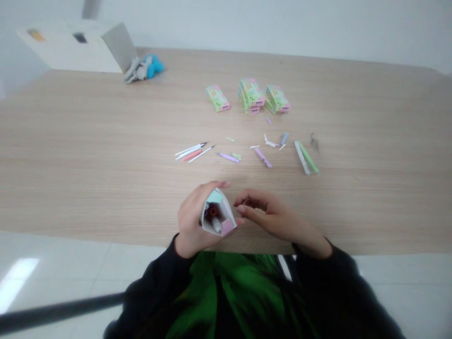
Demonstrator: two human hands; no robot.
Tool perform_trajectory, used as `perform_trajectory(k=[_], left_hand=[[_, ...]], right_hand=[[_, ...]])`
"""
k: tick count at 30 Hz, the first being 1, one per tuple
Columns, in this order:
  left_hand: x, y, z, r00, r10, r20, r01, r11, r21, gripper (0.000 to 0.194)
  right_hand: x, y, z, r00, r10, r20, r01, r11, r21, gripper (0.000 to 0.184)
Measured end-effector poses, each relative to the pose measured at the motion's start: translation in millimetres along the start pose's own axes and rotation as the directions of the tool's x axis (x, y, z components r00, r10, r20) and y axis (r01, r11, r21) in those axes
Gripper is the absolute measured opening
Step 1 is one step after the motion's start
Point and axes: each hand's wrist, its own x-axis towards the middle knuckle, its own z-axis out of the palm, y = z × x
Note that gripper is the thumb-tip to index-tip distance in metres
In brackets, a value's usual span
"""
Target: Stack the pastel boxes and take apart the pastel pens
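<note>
Box (226, 209): in the left hand, above the middle of the table's near edge, open end up, pens (216, 226) inside.
Left hand (193, 217): fingers wrapped around the box.
Right hand (270, 214): just beside the box, fingers curled, thumb near the forefinger; cannot tell whether they pinch anything.
Table (106, 155): loose pens (193, 152) and small plastic pieces (263, 157) across the middle, small cartons (251, 93) toward the far edge, blue-and-grey bundle (144, 68) near the far left corner.
</note>
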Motion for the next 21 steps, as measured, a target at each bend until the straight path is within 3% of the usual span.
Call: perform_trajectory(k=[2, 4, 6, 8, 11, 14, 17, 21], left_hand=[[0.5, 0.1, -3.8, 0.999, -0.001, 0.036, 0.002, 1.000, -0.030, 0.054], [1.2, -0.2, -6.7, 0.997, 0.020, 0.070, -0.016, 0.998, -0.057, 0.057], [2.5, 0.1, -8.7, 0.996, 0.041, 0.083, -0.035, 0.997, -0.071, 0.059], [4.4, 0.8, -9.9, 0.995, 0.049, 0.085, -0.043, 0.997, -0.068, 0.060], [7.0, 1.4, -10.4, 0.995, 0.063, 0.083, -0.060, 0.997, -0.039, 0.060], [8.0, 0.8, -9.7, 0.992, 0.087, 0.090, -0.087, 0.996, -0.001, 0.063], [8.1, 0.2, -8.8, 0.990, 0.100, 0.100, -0.104, 0.994, 0.031, 0.064], [8.0, 1.7, -7.3, 0.988, 0.144, 0.063, -0.145, 0.989, 0.016, 0.069]], right_hand=[[-4.1, 7.0, -22.1, 0.987, 0.000, -0.159, -0.018, 0.994, -0.112, 0.021], [-5.8, 19.1, -55.6, 0.931, -0.006, -0.366, -0.060, 0.984, -0.169, 0.019], [-6.2, 33.8, -95.7, 0.819, 0.000, -0.574, -0.137, 0.971, -0.194, 0.013], [-6.5, 47.7, -133.6, 0.677, 0.033, -0.735, -0.262, 0.944, -0.198, 0.006], [-6.0, 62.6, -169.0, 0.580, 0.016, -0.815, -0.454, 0.837, -0.307, 0.011], [-1.2, 70.5, -173.5, 0.604, -0.069, -0.794, -0.561, 0.671, -0.485, 0.018], [8.0, 75.7, -162.4, 0.648, 0.022, -0.762, -0.653, 0.532, -0.540, 0.030], [19.3, 82.3, -151.4, 0.636, 0.166, -0.754, -0.741, 0.405, -0.536, 0.034]])
